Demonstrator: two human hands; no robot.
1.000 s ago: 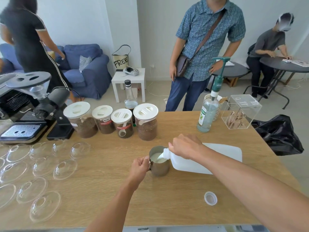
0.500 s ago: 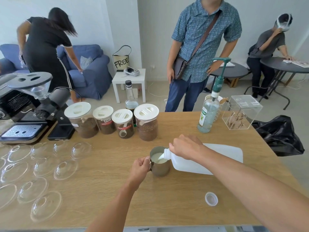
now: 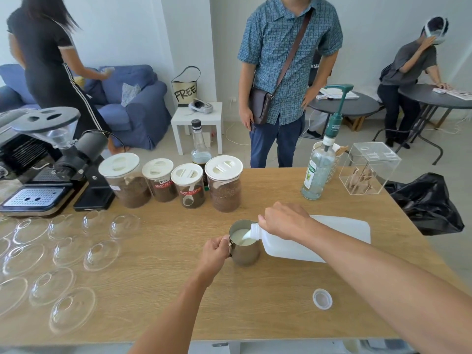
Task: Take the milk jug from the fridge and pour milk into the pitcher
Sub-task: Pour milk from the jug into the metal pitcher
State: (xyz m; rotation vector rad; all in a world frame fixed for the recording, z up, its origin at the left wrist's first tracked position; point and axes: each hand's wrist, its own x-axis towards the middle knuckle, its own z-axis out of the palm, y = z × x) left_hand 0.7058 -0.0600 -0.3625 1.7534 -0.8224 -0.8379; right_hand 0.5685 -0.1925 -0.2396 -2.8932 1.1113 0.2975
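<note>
A white plastic milk jug (image 3: 339, 236) lies tipped on its side above the wooden table (image 3: 158, 297), its open neck over a steel pitcher (image 3: 244, 254). Milk streams from the neck into the pitcher, which holds white milk. My right hand (image 3: 284, 220) grips the jug near its neck and handle. My left hand (image 3: 215, 252) is closed on the pitcher's handle at its left side. The jug's white cap (image 3: 322, 299) lies on the table, near my right forearm.
Four lidded jars (image 3: 224, 185) of brown grounds stand behind the pitcher. Several clear glass domes (image 3: 63, 254) cover the table's left part. A coffee machine and grinder (image 3: 58, 159) sit far left. A pump bottle (image 3: 319, 169) and acrylic box (image 3: 367, 169) stand at right. A person (image 3: 286, 80) stands beyond the table.
Both hands hold the same pose while milk keeps flowing, and the level in the pitcher looks slightly higher. The person in black at far left has straightened and turned.
</note>
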